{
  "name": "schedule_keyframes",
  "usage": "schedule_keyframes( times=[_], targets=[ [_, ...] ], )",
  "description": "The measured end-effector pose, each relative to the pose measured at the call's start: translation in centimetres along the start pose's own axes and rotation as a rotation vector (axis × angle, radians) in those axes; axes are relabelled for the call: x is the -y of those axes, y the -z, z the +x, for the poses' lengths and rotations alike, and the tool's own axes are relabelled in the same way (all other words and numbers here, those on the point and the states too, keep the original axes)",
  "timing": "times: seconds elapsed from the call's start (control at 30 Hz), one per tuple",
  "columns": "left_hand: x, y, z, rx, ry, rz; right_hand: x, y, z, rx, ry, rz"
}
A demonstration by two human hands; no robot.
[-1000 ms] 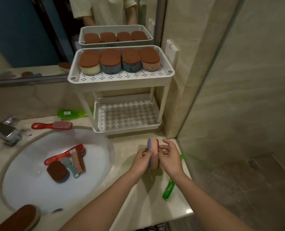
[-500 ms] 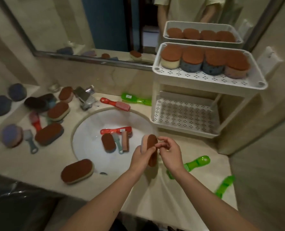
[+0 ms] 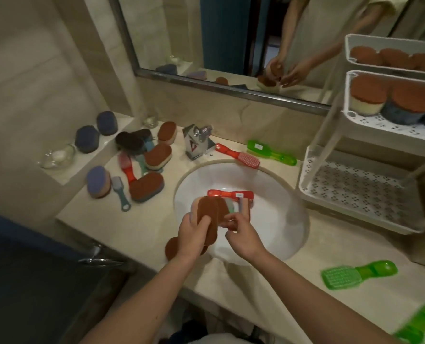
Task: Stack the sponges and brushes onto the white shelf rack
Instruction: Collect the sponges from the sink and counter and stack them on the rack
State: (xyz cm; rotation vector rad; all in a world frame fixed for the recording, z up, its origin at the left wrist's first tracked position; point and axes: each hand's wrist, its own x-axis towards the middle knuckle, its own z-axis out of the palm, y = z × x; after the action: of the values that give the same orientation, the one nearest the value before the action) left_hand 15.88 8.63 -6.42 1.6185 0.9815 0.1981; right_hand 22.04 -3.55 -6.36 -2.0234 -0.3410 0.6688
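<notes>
My left hand [image 3: 194, 235] grips a brown-topped sponge [image 3: 206, 211] upright over the near rim of the white sink [image 3: 281, 234]. My right hand [image 3: 241, 233] pinches the same sponge from its right side. In the basin behind it lie a red brush [image 3: 231, 194] and more sponges, partly hidden by my hands. The white shelf rack [image 3: 360, 194] stands at the right; its top tier holds brown-topped sponges [image 3: 368, 98] and its lower tier is bare. Several sponges [image 3: 146, 186] and small brushes lie on the counter at the left.
A chrome tap [image 3: 197, 141] sits behind the sink, with a red brush [image 3: 240, 156] and a green brush [image 3: 271, 152] beside it. Two more green brushes [image 3: 358, 274] lie at the counter's front right. Glass bowls [image 3: 57, 156] and blue sponges rest on a left ledge. A mirror covers the back wall.
The view has swung left, from the rack to the sink and left counter. Both hands stay on the sponge, now held over the sink rim instead of in front of the rack.
</notes>
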Motion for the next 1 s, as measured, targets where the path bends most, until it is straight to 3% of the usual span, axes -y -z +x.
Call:
schedule_keyframes(
  times=[0.23, 0.5, 0.63, 0.8, 1.0],
  targets=[
    [1.3, 6.3, 2.7, -0.031, 0.02, -0.042, 1.8, -6.0, 1.2, 0.248, 0.089, -0.455],
    [2.5, 10.6, 5.4, 0.054, 0.053, -0.031, 1.4, -10.3, 1.9, 0.247, 0.189, -0.761],
    [2.8, 11.5, 6.2, 0.099, 0.045, -0.03, 1.4, -11.1, 1.7, 0.16, 0.079, -0.635],
    [2.3, 11.6, 6.8, 0.156, 0.038, -0.095, 2.9, -10.3, 2.0, -0.102, -0.078, -0.296],
    [-0.5, 9.5, 7.6, 0.203, 0.016, -0.181, 5.3, -7.2, 2.0, -0.377, -0.097, 0.131]
  ],
)
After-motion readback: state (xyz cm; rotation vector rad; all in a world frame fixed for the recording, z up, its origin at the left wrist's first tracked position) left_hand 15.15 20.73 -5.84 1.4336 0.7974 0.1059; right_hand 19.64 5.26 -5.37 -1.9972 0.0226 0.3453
